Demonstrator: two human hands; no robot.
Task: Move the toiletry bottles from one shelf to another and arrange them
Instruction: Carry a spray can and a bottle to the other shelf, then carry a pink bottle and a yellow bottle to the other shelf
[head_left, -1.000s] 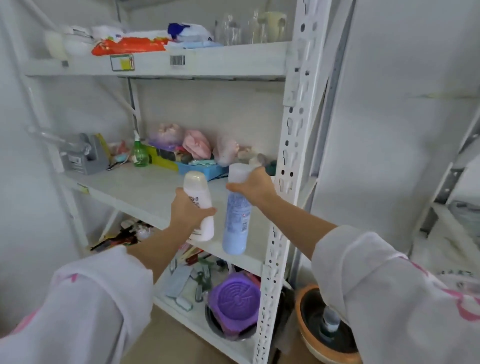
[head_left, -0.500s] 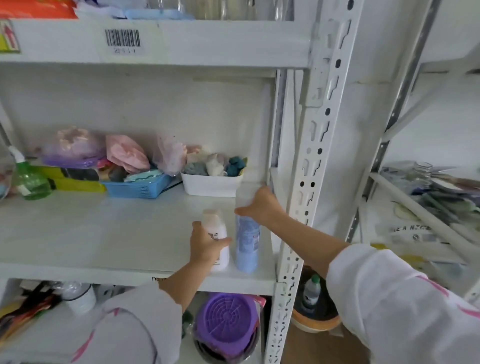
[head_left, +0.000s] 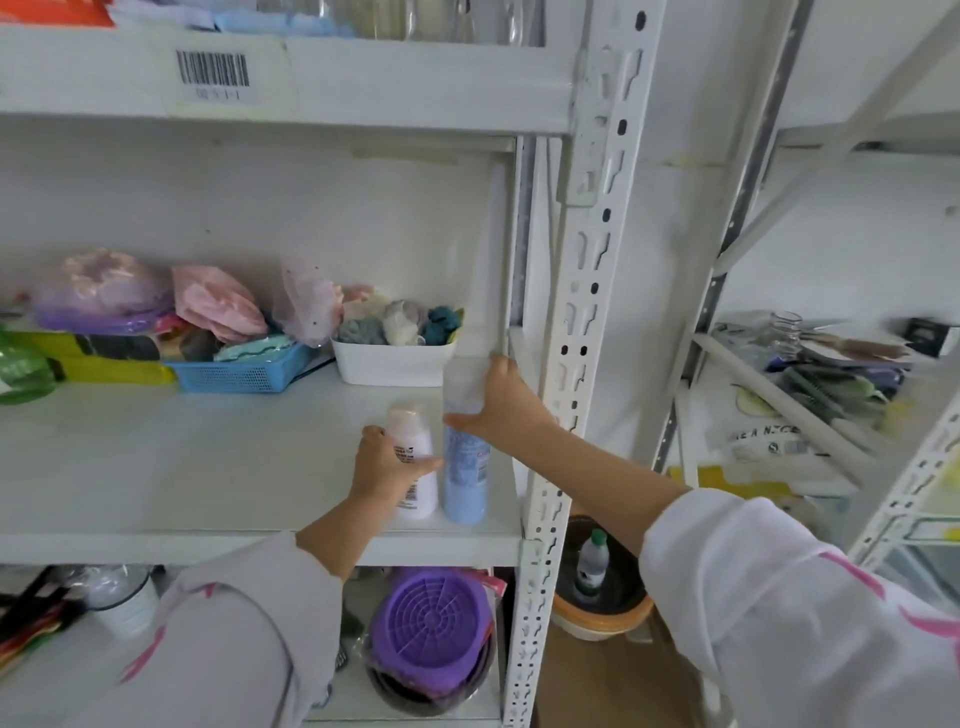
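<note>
Bottles now down on middle shelf (head_left: 156, 467) at frame centre, carried in a second ago: left hand (head_left: 387, 470) grips white bottle (head_left: 415, 467), right hand (head_left: 498, 402) grips blue bottle (head_left: 466, 475); placement done, arranging next.

White steel shelving unit (head_left: 291, 78), slotted upright (head_left: 587, 291) at right front; barcode label (head_left: 213, 70) on upper shelf edge. White wall (head_left: 249, 202) behind. Second rack w/ diagonal brace (head_left: 810, 176) far right, against white wall. Brown floor (head_left: 597, 680) near bottom, btwn the units. Lighting bright, even, diffuse; shadows soft.
</note>
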